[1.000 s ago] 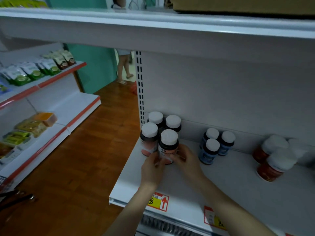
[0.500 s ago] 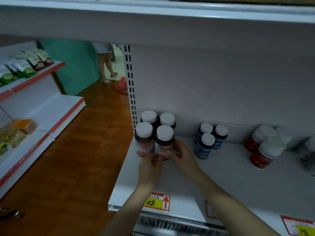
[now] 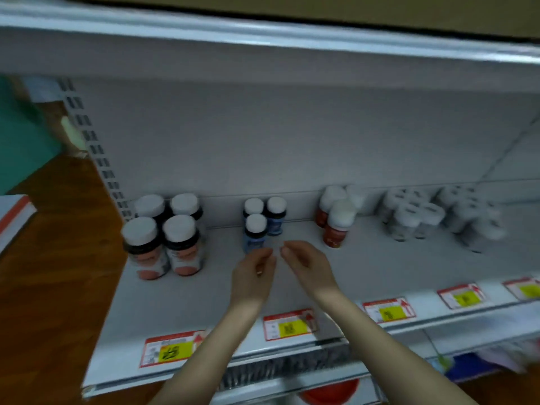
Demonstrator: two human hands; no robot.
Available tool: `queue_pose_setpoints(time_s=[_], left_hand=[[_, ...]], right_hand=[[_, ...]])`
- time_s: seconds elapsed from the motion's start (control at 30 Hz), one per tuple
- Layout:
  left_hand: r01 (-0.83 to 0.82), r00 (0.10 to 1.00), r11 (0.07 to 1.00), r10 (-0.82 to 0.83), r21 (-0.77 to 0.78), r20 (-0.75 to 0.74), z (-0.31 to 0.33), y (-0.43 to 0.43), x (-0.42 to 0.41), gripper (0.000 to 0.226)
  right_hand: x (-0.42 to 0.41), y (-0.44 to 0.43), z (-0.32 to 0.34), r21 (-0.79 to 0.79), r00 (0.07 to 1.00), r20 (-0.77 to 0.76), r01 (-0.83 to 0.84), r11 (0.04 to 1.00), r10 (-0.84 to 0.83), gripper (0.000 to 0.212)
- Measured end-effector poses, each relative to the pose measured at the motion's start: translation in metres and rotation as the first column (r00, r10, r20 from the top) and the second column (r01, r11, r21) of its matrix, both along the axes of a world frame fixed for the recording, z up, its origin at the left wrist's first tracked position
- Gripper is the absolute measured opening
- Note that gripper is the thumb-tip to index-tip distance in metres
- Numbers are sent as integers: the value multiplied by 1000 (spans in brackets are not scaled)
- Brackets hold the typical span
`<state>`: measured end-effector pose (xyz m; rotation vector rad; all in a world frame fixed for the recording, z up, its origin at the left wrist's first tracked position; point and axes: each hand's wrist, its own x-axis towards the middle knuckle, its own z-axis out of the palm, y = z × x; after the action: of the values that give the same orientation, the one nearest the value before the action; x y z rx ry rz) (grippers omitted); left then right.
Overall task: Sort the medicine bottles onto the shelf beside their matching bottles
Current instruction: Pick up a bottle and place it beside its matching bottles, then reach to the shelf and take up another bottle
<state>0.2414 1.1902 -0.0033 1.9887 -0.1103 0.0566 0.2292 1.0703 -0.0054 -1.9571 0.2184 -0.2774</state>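
Note:
Several dark bottles with pink labels and white caps (image 3: 163, 235) stand grouped at the left end of the white shelf (image 3: 204, 293). To their right stand three blue bottles (image 3: 258, 226), then red bottles (image 3: 336, 220), then several white bottles (image 3: 415, 217). My left hand (image 3: 254, 273) and my right hand (image 3: 304, 261) hover side by side just in front of the blue bottles. Both hold nothing, with fingers loosely curled. The frame is blurred by motion.
An upper shelf (image 3: 263, 51) overhangs the bottles. Yellow and red price tags (image 3: 287, 327) line the shelf's front edge. Wooden floor (image 3: 52, 273) lies to the left, beside another shelf's corner (image 3: 14, 211). A lower shelf holds a red thing (image 3: 330, 391) and blue packs (image 3: 467, 366).
Both hands have let go of the pink-labelled bottle, which stays in its group, and moved right to the front of the blue bottles. The view has swung right.

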Motion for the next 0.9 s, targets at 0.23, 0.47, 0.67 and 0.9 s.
queue_pose_setpoints(time_s=[0.23,0.47,0.67,0.9], left_hand=[[201,980,976,-200,-88,21,11,-146,-43,20],[415,910,899,-411,-138,57,27,-315,-108,21],[545,838,828,-539,-128,87,37,-429,-144,21],[684,726,719,-688,-124,19,30,-561,-162,22]], right_hand=[[-74,-148,19,-35,981,56,188,982,-186,23],[-165,-317,34,32,917,107,383,923,-384,23],[-219,-418,40,80,853,140,497,864,-503,19],[-261,-528,26,127,756,117,632,764,-644,23]])
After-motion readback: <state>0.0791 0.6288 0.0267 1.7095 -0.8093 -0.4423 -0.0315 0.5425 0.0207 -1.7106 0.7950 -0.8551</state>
